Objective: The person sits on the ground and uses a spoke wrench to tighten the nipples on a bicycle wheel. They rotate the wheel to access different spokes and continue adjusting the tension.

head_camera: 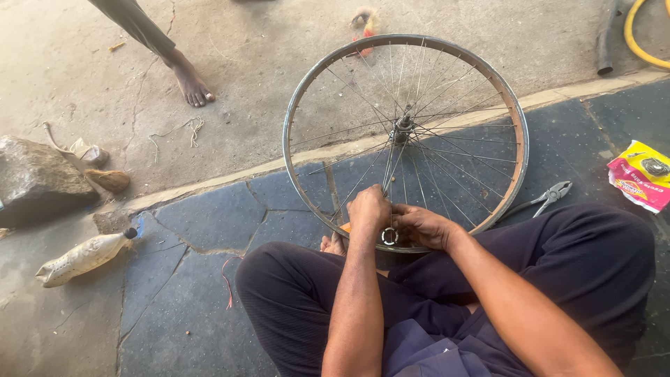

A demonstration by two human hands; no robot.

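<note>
A bare bicycle wheel rim [300, 98] with thin metal spokes and a hub [403, 124] stands tilted on the dark stone floor in front of my crossed legs. My left hand [368, 207] is closed around spokes just above the rim's near edge. My right hand [419, 225] grips at the same spot, pinching a small round metal tool [389, 236] against the rim. Both hands touch the wheel's lowest part, close together.
Pliers [553, 194] lie right of the wheel. A colourful packet [641, 176] sits at the far right. A dirty plastic bottle [84, 257] and a rock [35, 178] are on the left. Another person's bare foot [190, 84] stands on the concrete beyond. A yellow hose [638, 38] curls top right.
</note>
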